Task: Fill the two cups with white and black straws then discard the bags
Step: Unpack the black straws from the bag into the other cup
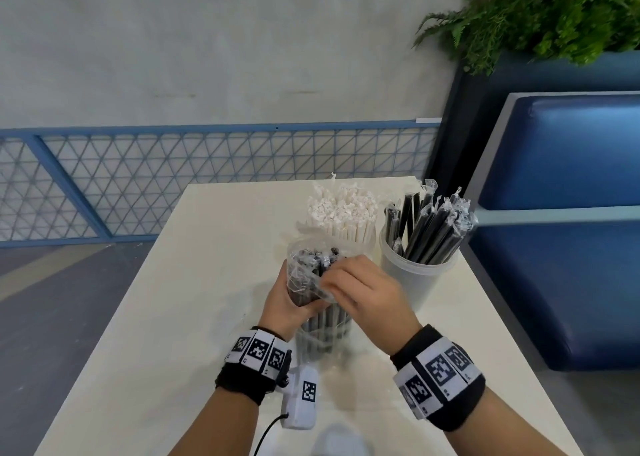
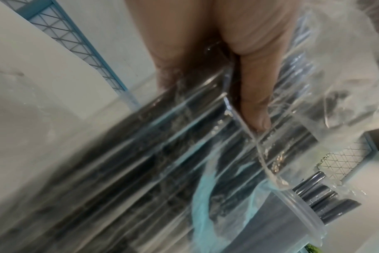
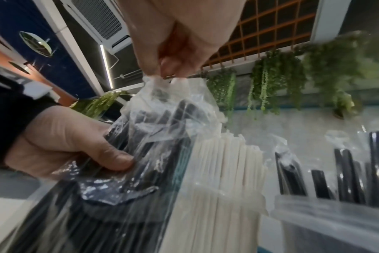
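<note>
A clear bag of black straws (image 1: 323,329) stands upright on the cream table (image 1: 194,282). My left hand (image 1: 294,299) grips it round the middle, thumb (image 2: 255,95) pressed on the plastic. My right hand (image 1: 332,282) pinches the loose plastic at the bag's top (image 3: 162,106), fingertips (image 3: 169,71) closed on it. Behind the bag, white straws (image 1: 341,213) fill a translucent cup (image 1: 369,242) that is mostly hidden. To its right a second translucent cup (image 1: 415,275) holds wrapped black straws (image 1: 429,227).
A white tagged device (image 1: 301,400) with a black cable lies near the table's front edge. A blue padded bench (image 1: 571,230) stands close on the right, with a plant (image 1: 554,12) above it. A blue mesh railing (image 1: 207,178) runs behind the table.
</note>
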`<action>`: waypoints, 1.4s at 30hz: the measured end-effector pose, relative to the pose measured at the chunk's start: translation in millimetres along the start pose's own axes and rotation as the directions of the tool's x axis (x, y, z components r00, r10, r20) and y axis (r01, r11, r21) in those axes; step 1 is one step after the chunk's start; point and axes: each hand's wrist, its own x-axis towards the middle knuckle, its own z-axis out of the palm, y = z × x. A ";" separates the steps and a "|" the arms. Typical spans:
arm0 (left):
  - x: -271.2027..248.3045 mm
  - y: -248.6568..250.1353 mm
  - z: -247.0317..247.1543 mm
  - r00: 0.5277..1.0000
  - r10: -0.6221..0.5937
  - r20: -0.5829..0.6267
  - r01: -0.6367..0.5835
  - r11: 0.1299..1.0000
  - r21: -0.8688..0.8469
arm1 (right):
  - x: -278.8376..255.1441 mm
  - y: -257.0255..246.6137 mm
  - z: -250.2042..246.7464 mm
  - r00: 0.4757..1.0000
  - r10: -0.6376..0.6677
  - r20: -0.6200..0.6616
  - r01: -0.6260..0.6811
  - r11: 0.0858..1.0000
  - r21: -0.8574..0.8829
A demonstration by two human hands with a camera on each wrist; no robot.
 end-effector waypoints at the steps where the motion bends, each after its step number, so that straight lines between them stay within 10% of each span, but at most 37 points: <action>1: 0.9 -0.6 0.0 1.000 0.005 0.001 -0.005 1.000 0.026 | 1.7 0.0 1.8 0.998 0.044 0.040 -0.044 0.999 0.020; 8: 2.0 -4.4 -3.6 0.999 -0.006 0.047 0.005 1.000 0.010 | 16.9 18.4 -5.4 0.861 0.399 0.315 -0.433 0.900 0.045; 13: 0.8 -2.9 -4.1 0.995 -0.009 0.102 0.010 1.000 -0.005 | 11.8 27.1 0.4 0.770 0.421 0.480 -0.554 0.814 0.174; 20: -0.4 -4.0 0.9 0.985 -0.021 0.172 0.005 0.995 0.095 | -3.0 11.7 24.4 0.596 0.611 0.521 -0.797 0.370 0.478; 32: 7.6 -0.9 3.2 0.984 -0.091 0.151 0.070 0.987 0.142 | 13.8 21.6 1.8 0.488 0.838 0.244 -0.614 0.131 0.778; 42: 8.2 4.7 9.3 0.977 -0.078 0.199 0.023 0.965 0.263 | 34.6 39.0 -36.2 0.250 0.958 0.138 -0.272 -0.068 0.960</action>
